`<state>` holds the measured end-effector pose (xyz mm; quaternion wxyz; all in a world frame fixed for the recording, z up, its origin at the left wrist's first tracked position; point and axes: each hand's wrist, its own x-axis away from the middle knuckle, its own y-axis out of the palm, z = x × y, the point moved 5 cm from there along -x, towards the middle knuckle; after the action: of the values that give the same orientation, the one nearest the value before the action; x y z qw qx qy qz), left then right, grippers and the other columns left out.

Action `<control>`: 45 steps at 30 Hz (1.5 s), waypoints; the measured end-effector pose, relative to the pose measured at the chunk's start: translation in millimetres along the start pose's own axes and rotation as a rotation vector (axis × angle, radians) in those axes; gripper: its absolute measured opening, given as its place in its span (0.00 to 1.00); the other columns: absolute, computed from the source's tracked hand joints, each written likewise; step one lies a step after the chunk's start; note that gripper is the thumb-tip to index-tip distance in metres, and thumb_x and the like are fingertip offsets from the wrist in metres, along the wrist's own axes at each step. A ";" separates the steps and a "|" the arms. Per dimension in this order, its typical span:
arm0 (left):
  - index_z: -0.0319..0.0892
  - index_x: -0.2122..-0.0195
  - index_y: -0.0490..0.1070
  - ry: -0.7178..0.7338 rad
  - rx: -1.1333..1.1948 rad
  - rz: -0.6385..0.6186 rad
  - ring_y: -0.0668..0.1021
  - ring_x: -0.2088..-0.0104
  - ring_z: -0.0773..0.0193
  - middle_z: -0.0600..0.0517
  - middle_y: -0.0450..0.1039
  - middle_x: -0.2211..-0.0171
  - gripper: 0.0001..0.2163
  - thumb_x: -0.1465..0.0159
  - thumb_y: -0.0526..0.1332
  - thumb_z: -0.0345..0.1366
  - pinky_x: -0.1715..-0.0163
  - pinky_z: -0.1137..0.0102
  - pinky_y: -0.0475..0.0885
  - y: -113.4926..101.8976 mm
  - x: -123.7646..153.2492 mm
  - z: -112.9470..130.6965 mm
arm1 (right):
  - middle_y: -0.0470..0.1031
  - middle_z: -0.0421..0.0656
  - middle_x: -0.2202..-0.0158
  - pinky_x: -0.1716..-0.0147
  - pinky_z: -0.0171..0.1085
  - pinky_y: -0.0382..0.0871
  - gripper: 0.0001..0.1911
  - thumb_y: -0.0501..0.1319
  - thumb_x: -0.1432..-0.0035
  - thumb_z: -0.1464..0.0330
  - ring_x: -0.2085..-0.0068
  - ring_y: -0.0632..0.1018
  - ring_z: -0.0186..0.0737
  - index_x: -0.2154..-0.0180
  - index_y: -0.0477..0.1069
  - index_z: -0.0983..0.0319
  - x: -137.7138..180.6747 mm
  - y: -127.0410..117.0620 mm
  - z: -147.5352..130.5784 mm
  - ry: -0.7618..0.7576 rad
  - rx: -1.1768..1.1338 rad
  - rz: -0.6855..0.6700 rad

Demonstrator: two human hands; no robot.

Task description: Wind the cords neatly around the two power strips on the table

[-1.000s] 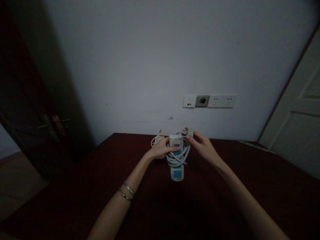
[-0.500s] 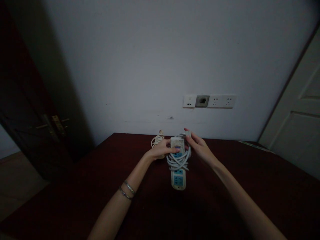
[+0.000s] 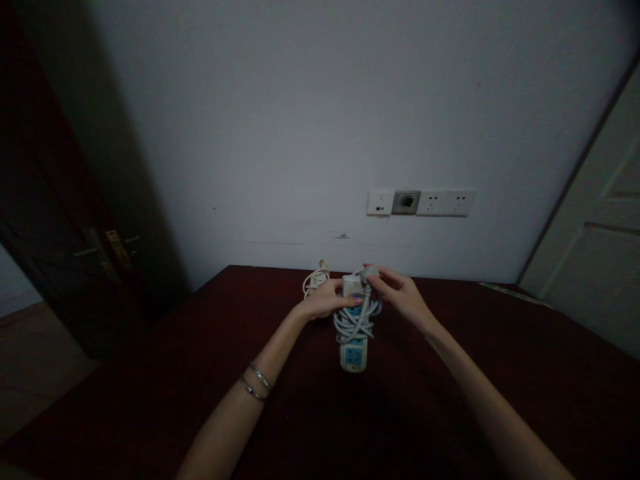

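Note:
A white power strip point(image 3: 355, 360) with blue sockets hangs over the dark red tabletop, its grey-white cord point(image 3: 353, 327) wound several times round its middle. My left hand point(image 3: 327, 298) is closed on the strip's upper part, thumb across the front and the other fingers partly hidden behind. Between the thumb and fingers of my right hand point(image 3: 400, 290) is the cord's plug point(image 3: 370, 272), held at the strip's top right. Behind my left hand lies a second power strip point(image 3: 316, 280) with a cream cord, partly covered by the hand.
The dark red table point(image 3: 210, 347) meets a pale wall point(image 3: 280, 133). Wall sockets point(image 3: 443, 203) and a grey-framed plate point(image 3: 405, 203) sit above its back edge. A dark door point(image 3: 55, 220) stands left, a white door point(image 3: 600, 220) right. A flat strip point(image 3: 515, 293) lies at the back right.
My right hand has brought the plug left and slightly down, across the front of the power strip's top. The strip's lower end has shifted a little up and left. My left hand keeps its hold.

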<state>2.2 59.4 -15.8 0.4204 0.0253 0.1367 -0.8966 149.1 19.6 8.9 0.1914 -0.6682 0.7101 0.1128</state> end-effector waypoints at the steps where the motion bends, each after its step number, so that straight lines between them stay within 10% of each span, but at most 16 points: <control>1: 0.36 0.58 0.71 0.013 -0.018 0.027 0.75 0.62 0.60 0.46 0.74 0.61 0.21 0.52 0.68 0.39 0.57 0.64 0.67 -1.8 -1.3 -1.4 | 0.77 0.43 0.62 0.69 0.35 0.69 0.25 0.65 0.55 0.55 0.67 0.75 0.38 0.56 0.74 0.61 0.0 -0.2 0.2 0.000 0.003 0.021; 17: 0.42 0.52 0.60 -0.068 0.382 0.020 0.76 0.62 0.63 0.46 0.72 0.58 0.26 0.52 0.69 0.31 0.59 0.66 0.68 1.1 0.2 -11.8 | 0.77 0.44 0.63 0.58 0.43 0.70 0.14 0.68 0.55 0.64 0.63 0.77 0.42 0.63 0.76 0.59 0.0 -1.6 27.0 0.289 -0.447 -0.103; 28: 0.35 0.67 0.72 0.110 0.037 0.419 0.74 0.68 0.66 0.47 0.75 0.68 0.08 0.45 0.62 0.35 0.66 0.71 0.68 -16.3 -2.0 17.7 | 0.77 0.42 0.62 0.57 0.41 0.69 0.15 0.68 0.54 0.66 0.62 0.77 0.41 0.61 0.76 0.57 5.9 4.8 26.5 0.269 -0.549 -0.209; 45: 0.40 0.70 0.67 0.310 -0.448 0.455 0.72 0.67 0.65 0.53 0.71 0.72 0.08 0.38 0.52 0.36 0.65 0.72 0.65 -8.6 11.3 39.4 | 0.77 0.44 0.61 0.56 0.40 0.68 0.19 0.68 0.56 0.67 0.61 0.77 0.39 0.58 0.74 0.59 11.1 16.5 15.7 0.284 -0.555 -0.191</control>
<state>-8.8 45.7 22.2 0.5787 0.0979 0.3831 -0.7132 134.2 17.5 -11.5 -0.0893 -0.7676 0.6058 0.1891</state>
